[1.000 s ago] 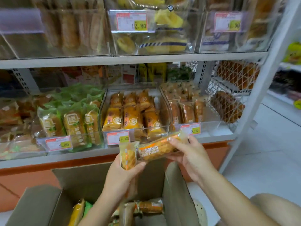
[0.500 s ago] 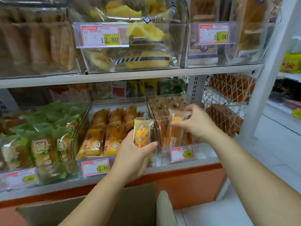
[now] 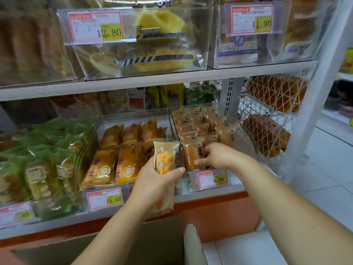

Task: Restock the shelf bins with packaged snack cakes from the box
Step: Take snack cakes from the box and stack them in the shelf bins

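My left hand [image 3: 152, 180] grips a clear-wrapped snack cake [image 3: 165, 155] upright in front of the lower shelf, between two clear bins. My right hand [image 3: 215, 157] reaches into the right-hand bin [image 3: 246, 134], the one with the 9.90 label, and its fingers curl round a brown cake pack [image 3: 192, 155] standing at the front of that bin. More packs of the same kind fill the bin behind it. The cardboard box [image 3: 193, 243] shows only its flaps at the bottom edge.
The middle bin [image 3: 87, 150] holds orange-yellow packs, and green-wrapped cakes [image 3: 44, 161] lie to its left. An upper shelf [image 3: 152, 81] carries clear bins of yellow cakes. A white wire basket [image 3: 267, 119] with loaves hangs right of the bins, next to the shelf post [image 3: 313, 104].
My right hand has carried its cake pack down into the front of the right-hand bin. My left hand with its cake has stayed in front of the shelf. The view has moved closer.
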Demonstrator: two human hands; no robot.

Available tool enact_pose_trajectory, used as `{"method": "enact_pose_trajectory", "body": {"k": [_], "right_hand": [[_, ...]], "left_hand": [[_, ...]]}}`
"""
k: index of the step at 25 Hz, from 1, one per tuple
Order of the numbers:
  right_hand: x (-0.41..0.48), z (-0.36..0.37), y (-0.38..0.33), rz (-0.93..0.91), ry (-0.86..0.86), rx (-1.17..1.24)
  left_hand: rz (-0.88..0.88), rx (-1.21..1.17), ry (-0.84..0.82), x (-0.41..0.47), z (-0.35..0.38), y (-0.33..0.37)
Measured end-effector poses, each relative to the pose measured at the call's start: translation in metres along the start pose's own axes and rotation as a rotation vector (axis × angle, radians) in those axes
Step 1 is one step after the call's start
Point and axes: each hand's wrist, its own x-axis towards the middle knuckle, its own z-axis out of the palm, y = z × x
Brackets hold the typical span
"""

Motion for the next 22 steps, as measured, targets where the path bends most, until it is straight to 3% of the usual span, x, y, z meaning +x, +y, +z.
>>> {"method": "enact_pose_trajectory", "body": {"k": [3,5,7,9,10,12,14,15,17,20,22], "right_hand": [[-0.022,-0.017,-0.004,0.003,0.179,-0.111],[-0.042,-0.029,-0.003,-0.089,0.33,0.098],[-0.066,-0.031,-0.008,-0.265,0.135,0.473],[-0.08,-0.022,-0.014,-0.373,-0.114,0.627],[-0.081,-0.019,-0.013,-0.395,-0.133,0.657],[-0.076,-0.026,-0.006,-0.387,0.032,0.776],[-0.07,-0.043,0.011,-0.299,0.258,0.964],[-0.064,-0.05,0.023,-0.236,0.353,0.946],[-0.053,-0.054,0.039,-0.112,0.395,0.649],[-0.029,-0.036,0.042,0.001,0.107,0.258],[-0.015,-0.029,0.037,0.058,0.03,0.064]], "left_hand": [[-0.027,-0.093,-0.016,-0.004,-0.004,0.008],[-0.028,-0.229,-0.073,-0.005,-0.004,0.017],[-0.009,-0.342,-0.171,-0.006,0.003,0.033],[0.048,-0.353,-0.241,-0.002,0.014,0.049],[0.09,-0.334,-0.258,0.001,0.02,0.058],[0.22,-0.18,-0.235,0.016,0.027,0.067],[0.379,0.22,-0.11,0.04,0.029,0.067],[0.436,0.458,-0.046,0.051,0.028,0.065],[0.459,0.765,-0.033,0.07,0.029,0.055],[0.463,0.847,-0.121,0.089,0.03,0.032],[0.48,0.846,-0.077,0.095,0.03,0.023]]}}
